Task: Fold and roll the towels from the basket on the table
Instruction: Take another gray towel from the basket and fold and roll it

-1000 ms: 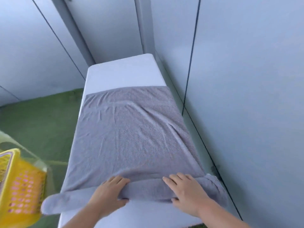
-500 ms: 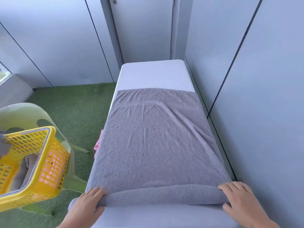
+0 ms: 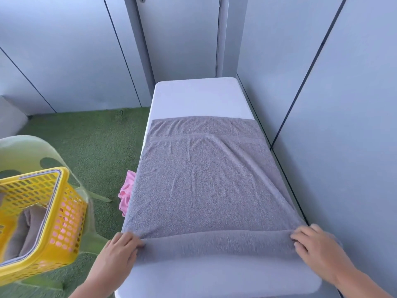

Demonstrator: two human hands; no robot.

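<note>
A grey towel point(image 3: 206, 181) lies spread along the white table point(image 3: 199, 97), its near end turned into a low roll across the table's width. My left hand point(image 3: 117, 252) grips the left end of that roll, fingers curled over it. At the right end my right hand point(image 3: 315, 246) grips the roll the same way. A yellow basket point(image 3: 62, 214) stands at the left on a pale green chair, with more grey towels point(image 3: 23, 231) inside it.
Grey wall panels run close along the table's right side and behind its far end. Green artificial grass point(image 3: 86, 147) covers the floor at the left. A pink cloth point(image 3: 126, 194) lies on the floor by the table's left edge.
Both hands have slid apart from the middle of the roll to its two ends. The rolled end has grown a little and moved up the table. The view swung left.
</note>
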